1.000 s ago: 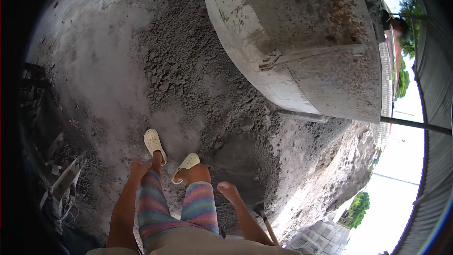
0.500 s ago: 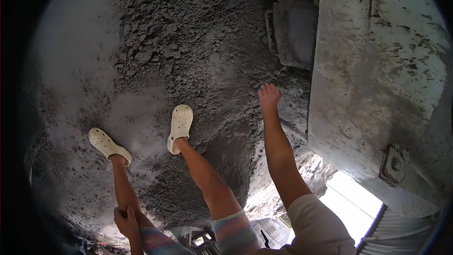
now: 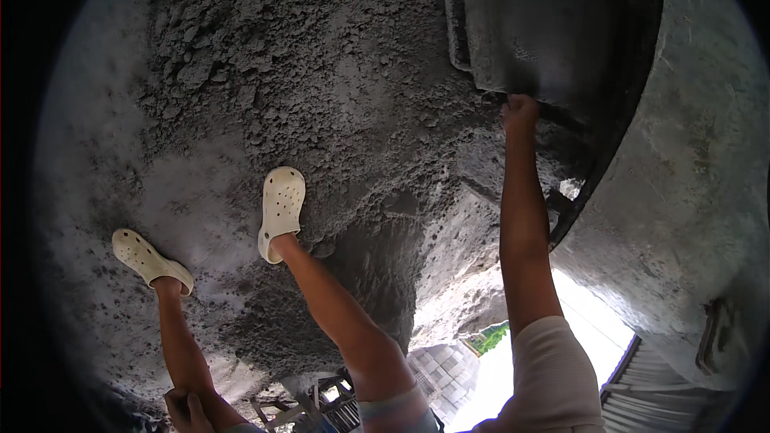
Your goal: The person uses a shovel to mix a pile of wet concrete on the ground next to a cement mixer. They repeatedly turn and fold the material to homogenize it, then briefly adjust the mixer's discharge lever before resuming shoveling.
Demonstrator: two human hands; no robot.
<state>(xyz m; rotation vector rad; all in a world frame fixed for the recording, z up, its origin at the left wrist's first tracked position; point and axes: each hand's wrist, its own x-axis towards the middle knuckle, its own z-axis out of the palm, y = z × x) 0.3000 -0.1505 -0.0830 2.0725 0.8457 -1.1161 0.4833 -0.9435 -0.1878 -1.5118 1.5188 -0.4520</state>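
Note:
My right arm reaches far forward, and my right hand [image 3: 522,111] is closed at the lower edge of a grey, box-like bucket [image 3: 553,24]. The bucket is caked with dust and has a loop handle [image 3: 454,22] on its left side. Part of my fingers is hidden against its edge. Down at the lower left, my left hand [image 3: 188,410] is closed round my left leg [image 3: 183,345], just below the knee. Both my feet, in cream clogs [image 3: 285,202], stand on the dusty grey ground.
Crumbly grey material [image 3: 265,48] lies heaped ahead of my feet. A large curved, pale metal body [image 3: 682,192] with a dark rim [image 3: 634,96] stands to the right. Behind me are a corrugated sheet [image 3: 662,393], paving [image 3: 445,373] and a bright opening.
My right hand has moved forward and right, from open over the ground to closed at the bucket's edge. The view has shifted right, showing more of the bucket. My left hand stays on my leg.

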